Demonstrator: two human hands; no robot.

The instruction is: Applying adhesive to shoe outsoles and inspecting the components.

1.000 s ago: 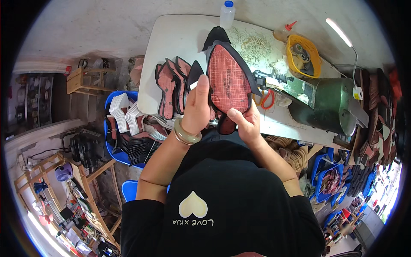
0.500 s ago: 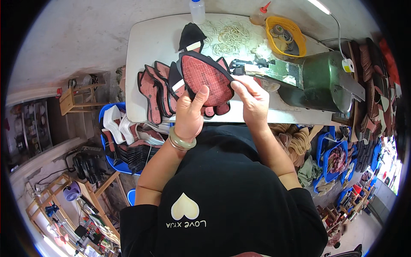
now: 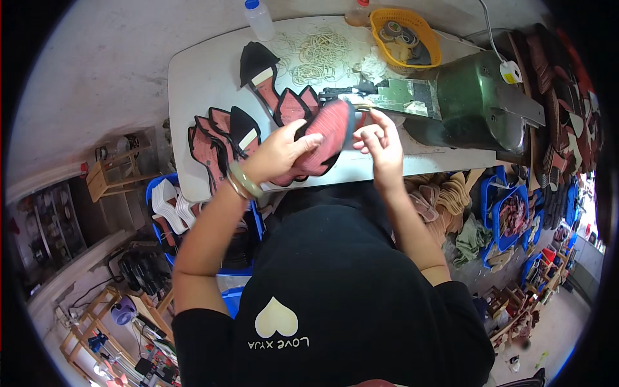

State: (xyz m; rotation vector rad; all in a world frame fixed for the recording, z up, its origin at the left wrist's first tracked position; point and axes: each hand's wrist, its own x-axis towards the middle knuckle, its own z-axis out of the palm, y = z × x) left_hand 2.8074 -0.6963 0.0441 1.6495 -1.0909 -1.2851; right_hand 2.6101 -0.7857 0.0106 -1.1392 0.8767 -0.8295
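Observation:
My left hand [image 3: 282, 152] grips a shoe upper [image 3: 330, 134], red lining with a black edge, tilted and slightly blurred above the table's front. Its thumb presses on the red face. Close by the piece's right edge is my right hand [image 3: 379, 140], its fingers curled. A small brassy thing [image 3: 365, 108] shows at the right index fingertip; I cannot make out what it is. Several more shoe uppers [image 3: 209, 145] lie overlapping to the left of my left hand. Another group, with a black-toed upper [image 3: 259, 68], lies beyond it, partly hidden by the held piece.
A green sewing machine [image 3: 474, 97] stands on the white table [image 3: 187, 77] at right, its arm pointing left. Behind are tangled cords [image 3: 319, 55], a yellow basket [image 3: 431, 40] and a white bottle [image 3: 260, 20]. Blue crates [image 3: 509, 219] of shoe parts stand below, right and left.
My left hand has turned and tilted the upper, bringing it right and nearer the machine. My right hand has left the upper's edge. The view has shifted.

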